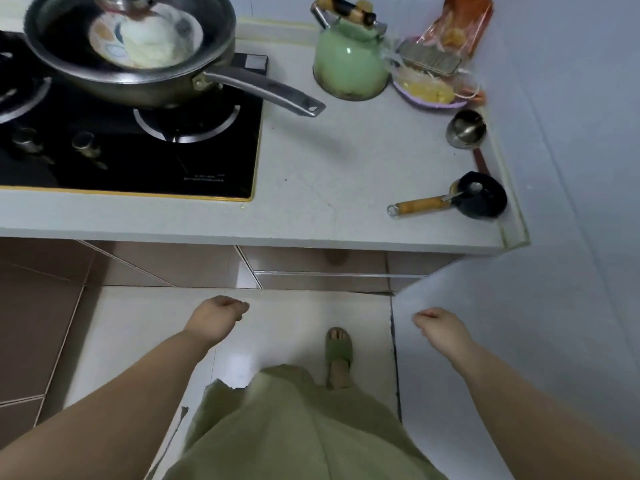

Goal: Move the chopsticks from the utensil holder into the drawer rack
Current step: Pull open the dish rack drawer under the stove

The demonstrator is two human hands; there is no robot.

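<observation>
The person is standing at the counter [346,168] with both arms hanging low over the floor. The left hand [216,315] is curling loosely, its fingers [239,308] half closed and holding nothing. The right hand [438,323] is doing the same, its fingers folded in on no object, close beside the white wall panel.

Neither the chopsticks nor the utensil holder is showing anywhere in this view, and no drawer rack is visible; where they are cannot be told from here. Under the counter edge a closed drawer front [322,261] is sitting just ahead of the hands. By the look of it the task is only beginning or is between steps, with nothing yet in hand. The next move probably calls for finding the holder and turning toward it, or pulling that drawer open to expose the rack.

On the counter a lidded pan [128,53] is resting on the black stove [138,150], a green kettle [349,60] is standing well to its right, and a small ladle [450,200] is lying near the corner. Faint white lettering is printed on the stove's glass, too blurred to read; no other writing is legible.
</observation>
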